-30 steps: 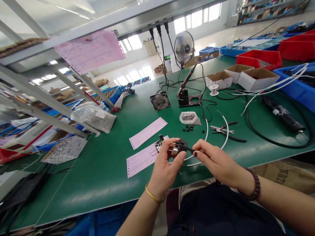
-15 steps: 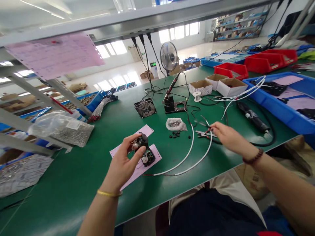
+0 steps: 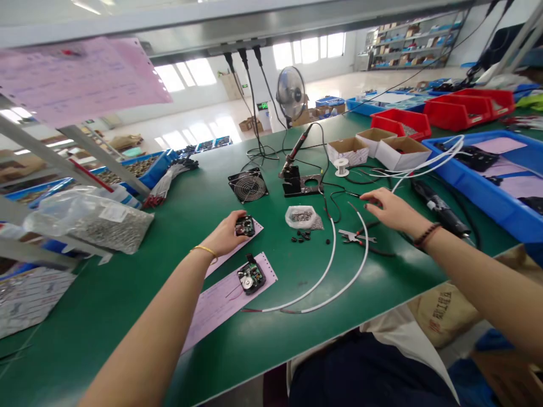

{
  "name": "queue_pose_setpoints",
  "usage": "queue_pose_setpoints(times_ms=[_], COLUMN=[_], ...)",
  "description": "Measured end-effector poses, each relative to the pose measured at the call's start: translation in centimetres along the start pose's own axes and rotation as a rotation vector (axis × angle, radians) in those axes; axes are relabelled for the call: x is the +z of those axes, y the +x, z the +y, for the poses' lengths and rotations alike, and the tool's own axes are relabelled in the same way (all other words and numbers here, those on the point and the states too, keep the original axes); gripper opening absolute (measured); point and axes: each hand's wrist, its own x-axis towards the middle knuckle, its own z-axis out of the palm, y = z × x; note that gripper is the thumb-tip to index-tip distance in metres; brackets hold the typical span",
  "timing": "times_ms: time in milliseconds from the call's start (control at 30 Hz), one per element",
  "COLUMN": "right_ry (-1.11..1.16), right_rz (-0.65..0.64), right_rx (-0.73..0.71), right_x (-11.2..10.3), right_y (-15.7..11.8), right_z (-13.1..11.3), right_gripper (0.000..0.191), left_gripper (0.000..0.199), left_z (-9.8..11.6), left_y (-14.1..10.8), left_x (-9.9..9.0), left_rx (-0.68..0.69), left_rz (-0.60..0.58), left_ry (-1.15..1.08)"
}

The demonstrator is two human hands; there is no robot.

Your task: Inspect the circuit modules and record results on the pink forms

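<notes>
One risk showed — the open, empty right hand (image 3: pixel 388 208) could have snagged the white cable (image 3: pixel 357 277), the left hand (image 3: pixel 224 236) resting on an electronic module (image 3: pixel 245 226).

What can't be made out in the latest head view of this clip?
Head view:
The part under the left hand: partly hidden by the fingers.
Small black pieces: too small to identify.
Pink sheet: printing too small to read.
Cardboard boxes: contents hidden by their walls.
Silver bag at lower left: cut off by the frame edge.
</notes>
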Motion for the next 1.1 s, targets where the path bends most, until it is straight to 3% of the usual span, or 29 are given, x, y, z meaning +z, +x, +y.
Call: queue_pose_setpoints(times_ms=[133, 233, 400, 600, 767, 867, 967, 1100], right_ry=[0.201, 0.33, 0.357, 0.354, 0.351, 0.334, 0.335, 0.331], right_rz=[-0.07, -0.114, -0.068, 0.0, 0.032, 0.037, 0.028, 0.031], right_rx=[-0.143, -0.099, -0.014, 0.116, 0.169, 0.151, 0.141, 0.124], right_x=[0.9, 1.6, 2.1, 2.7, 3.4, 3.4, 3.2, 3.2], right_y=[-4.3, -6.9, -9.4, -11.2, -11.8, -11.8, -11.8, -11.7], right_z=[-0.3, 0.6, 1.9, 3.8, 4.7, 4.2, 3.6, 3.2], right_gripper=[0.031, 0.036, 0.05, 0.046, 0.037, 0.031, 0.025, 0.024], left_gripper=[0.077, 0.083, 0.087, 0.1, 0.092, 0.074, 0.06, 0.059], left_z=[0.1, -0.3, -0.9, -0.8, 0.5, 1.0, 1.4, 2.9], left_y=[0.8, 1.6, 2.6, 1.5, 1.2, 1.6, 1.7, -0.1], left_x=[0.6, 0.8, 0.7, 1.7, 4.1, 4.8, 4.2, 1.9], left_rx=[0.076, 0.096, 0.061, -0.148, -0.27, -0.289, -0.266, -0.17], left_rz=[-0.085, -0.149, -0.196, -0.047, 0.034, 0.049, 0.069, 0.119], left_ry=[0.028, 0.042, 0.069, 0.169, 0.24, 0.26, 0.272, 0.271])
